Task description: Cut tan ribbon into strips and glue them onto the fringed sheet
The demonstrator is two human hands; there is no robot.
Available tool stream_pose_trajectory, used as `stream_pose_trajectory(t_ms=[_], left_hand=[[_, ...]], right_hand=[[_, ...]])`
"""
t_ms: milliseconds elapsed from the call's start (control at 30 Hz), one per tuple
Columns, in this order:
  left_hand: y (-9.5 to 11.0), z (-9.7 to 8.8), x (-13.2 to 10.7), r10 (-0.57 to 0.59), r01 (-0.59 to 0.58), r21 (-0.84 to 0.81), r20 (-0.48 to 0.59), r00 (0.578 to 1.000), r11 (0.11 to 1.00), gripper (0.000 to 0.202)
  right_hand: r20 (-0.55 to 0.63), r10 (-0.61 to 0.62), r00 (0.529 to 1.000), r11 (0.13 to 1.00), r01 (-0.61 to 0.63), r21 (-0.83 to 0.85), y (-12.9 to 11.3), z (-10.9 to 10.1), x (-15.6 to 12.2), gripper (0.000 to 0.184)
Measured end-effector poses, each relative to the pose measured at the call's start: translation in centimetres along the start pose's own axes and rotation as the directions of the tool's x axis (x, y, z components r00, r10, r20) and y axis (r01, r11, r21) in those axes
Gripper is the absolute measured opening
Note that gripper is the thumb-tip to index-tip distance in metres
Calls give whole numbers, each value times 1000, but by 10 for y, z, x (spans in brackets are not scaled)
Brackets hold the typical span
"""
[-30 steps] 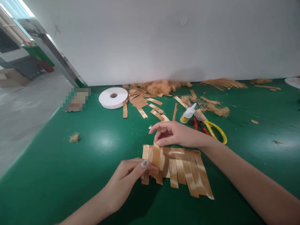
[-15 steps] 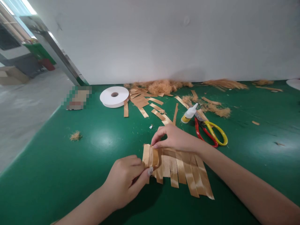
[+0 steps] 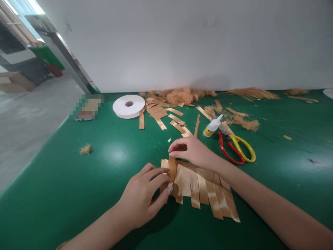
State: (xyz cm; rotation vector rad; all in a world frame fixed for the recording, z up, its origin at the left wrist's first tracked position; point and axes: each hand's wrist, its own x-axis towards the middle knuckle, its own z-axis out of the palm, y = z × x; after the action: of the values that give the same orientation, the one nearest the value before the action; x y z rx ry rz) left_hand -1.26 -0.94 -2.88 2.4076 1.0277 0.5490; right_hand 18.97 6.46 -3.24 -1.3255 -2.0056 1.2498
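A row of shiny gold ribbon strips (image 3: 186, 182) lies side by side on the green table, their lower ends uneven. One ribbon strip (image 3: 172, 168) stands up at the left part of the row. Its upper end is pinched between thumb and forefinger of my right hand (image 3: 192, 151). At its lower end, my left hand (image 3: 147, 194) has curled fingers and the thumb closed about the strip; the fingertips partly hide that end. Something silvery shows at the left thumb tip.
Behind my hands lie a white tape roll (image 3: 129, 106), loose gold strips (image 3: 157, 111) and a heap of tan fibres (image 3: 182, 95). Right of them are a white glue bottle (image 3: 212, 125) and scissors with red and yellow handles (image 3: 243, 149). A white wall (image 3: 166, 45) rises behind.
My right hand has lifted the strip's upper end, so the strip stands straighter. My left fingers have uncurled somewhat and shifted along the strip. The whole view has shifted slightly.
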Motion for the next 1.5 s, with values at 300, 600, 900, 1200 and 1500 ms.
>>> stream_pose_trajectory(t_ms=[300,600,900,1200,1500], left_hand=[[2,0,2,-259,279,-286,109,960,917,21],[4,-4,2,-401,471,-386,251,881,793,33],[2,-4,2,-381,431,-272,217,899,861,36],[0,4,-2,71,-95,287,93,993,953,24],[0,6,1,111,-177,419,176,978,890,21]], right_hand=[[114,26,993,995,-37,95,-2,-1,-3,20],[61,11,998,1000,-11,5,1,3,-2,16],[34,38,999,999,-39,35,9,11,-1,17],[-22,73,997,997,-72,16,7,18,-1,12],[20,73,997,997,-73,1,9,17,-2,15]])
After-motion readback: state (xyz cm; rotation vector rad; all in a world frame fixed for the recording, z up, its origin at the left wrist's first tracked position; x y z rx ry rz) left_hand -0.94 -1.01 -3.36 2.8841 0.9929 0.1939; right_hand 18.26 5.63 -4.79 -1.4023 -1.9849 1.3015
